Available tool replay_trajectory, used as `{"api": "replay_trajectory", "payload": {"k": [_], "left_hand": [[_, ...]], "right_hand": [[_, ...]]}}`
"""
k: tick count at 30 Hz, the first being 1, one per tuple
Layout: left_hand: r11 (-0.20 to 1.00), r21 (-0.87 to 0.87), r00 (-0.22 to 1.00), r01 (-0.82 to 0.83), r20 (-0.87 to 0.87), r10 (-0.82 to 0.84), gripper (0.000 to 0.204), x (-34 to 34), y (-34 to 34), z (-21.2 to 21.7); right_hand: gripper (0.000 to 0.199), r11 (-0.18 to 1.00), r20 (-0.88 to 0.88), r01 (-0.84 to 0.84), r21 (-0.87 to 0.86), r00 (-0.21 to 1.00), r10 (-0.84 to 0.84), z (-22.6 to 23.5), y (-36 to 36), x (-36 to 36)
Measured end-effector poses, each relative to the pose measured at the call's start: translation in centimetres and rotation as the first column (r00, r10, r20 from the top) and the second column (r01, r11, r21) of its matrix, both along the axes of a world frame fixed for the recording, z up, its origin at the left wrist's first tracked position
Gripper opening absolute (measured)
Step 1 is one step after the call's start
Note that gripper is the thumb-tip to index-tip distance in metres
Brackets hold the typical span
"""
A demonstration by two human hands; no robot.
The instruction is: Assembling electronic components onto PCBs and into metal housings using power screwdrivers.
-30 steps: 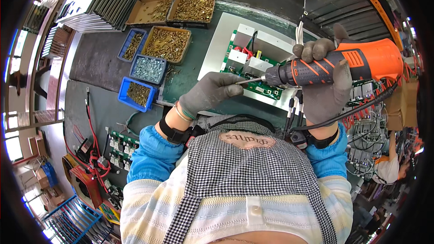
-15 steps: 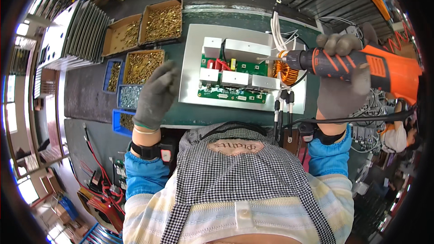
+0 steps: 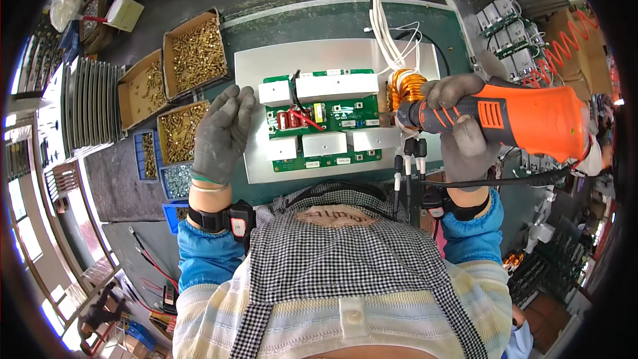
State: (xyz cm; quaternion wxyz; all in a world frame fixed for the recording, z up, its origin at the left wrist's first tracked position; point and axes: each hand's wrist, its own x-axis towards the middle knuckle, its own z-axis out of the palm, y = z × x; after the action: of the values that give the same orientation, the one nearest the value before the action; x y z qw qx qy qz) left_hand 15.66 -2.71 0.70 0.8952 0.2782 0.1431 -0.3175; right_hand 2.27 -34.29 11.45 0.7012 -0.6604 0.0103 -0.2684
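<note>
My right hand [image 3: 468,129], in a grey glove, grips an orange and black power drill [image 3: 531,119]. It lies sideways with its chuck toward the left, just below a copper-wound coil [image 3: 404,86]; I cannot make out the bit's tip. A green circuit board [image 3: 327,112] with white-silver blocks lies on a flat metal plate [image 3: 256,159]. Near the plate's left edge hovers my left hand [image 3: 222,136], also gloved, its fingers bent and pressed together. Whether a small part is between those fingertips cannot be seen.
Open boxes of brass-coloured screws [image 3: 195,53] stand at the left, with blue bins of small hardware [image 3: 178,179] nearer me. Stacked metal plates [image 3: 93,103] stand farther left. White cables [image 3: 382,26] run behind the coil; black-sleeved leads [image 3: 409,159] hang at the plate's front right.
My right hand and the drill have moved slightly left and nearer me, the chuck now below the coil. My left hand has turned its fingers upward. The whole view has shifted.
</note>
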Motion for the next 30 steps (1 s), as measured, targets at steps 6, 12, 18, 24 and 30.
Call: {"api": "replay_trajectory", "payload": {"k": [6,12,18,24,30], "left_hand": [[0.998,0.056,0.999,-0.011,0.052,0.008,0.031,-0.4,-1.0,0.3],[0.995,0.078,0.998,-0.055,-0.002,0.055,0.03,-0.6,-0.4,-0.2],[0.973,0.226,0.991,-0.053,0.131,0.024,0.031,-1.8,0.4,0.2],[0.919,0.394,0.907,0.001,0.387,-0.167,0.033,-2.4,0.7,2.0],[0.973,0.208,0.879,0.1,0.44,-0.185,0.036,-2.9,0.6,3.7]], "right_hand": [[0.062,0.987,0.068,-0.157,0.031,0.986,0.154,-0.8,0.2,1.0],[0.062,0.967,-0.019,-0.219,-0.127,0.976,0.218,-2.0,-0.1,2.9],[0.052,0.907,0.009,-0.422,0.005,0.907,0.422,-0.7,-0.7,3.4],[0.063,0.744,0.234,-0.667,0.019,0.727,0.646,8.2,-1.3,3.7],[0.085,0.884,0.26,-0.465,0.055,0.861,0.437,9.8,3.7,5.0]]}}
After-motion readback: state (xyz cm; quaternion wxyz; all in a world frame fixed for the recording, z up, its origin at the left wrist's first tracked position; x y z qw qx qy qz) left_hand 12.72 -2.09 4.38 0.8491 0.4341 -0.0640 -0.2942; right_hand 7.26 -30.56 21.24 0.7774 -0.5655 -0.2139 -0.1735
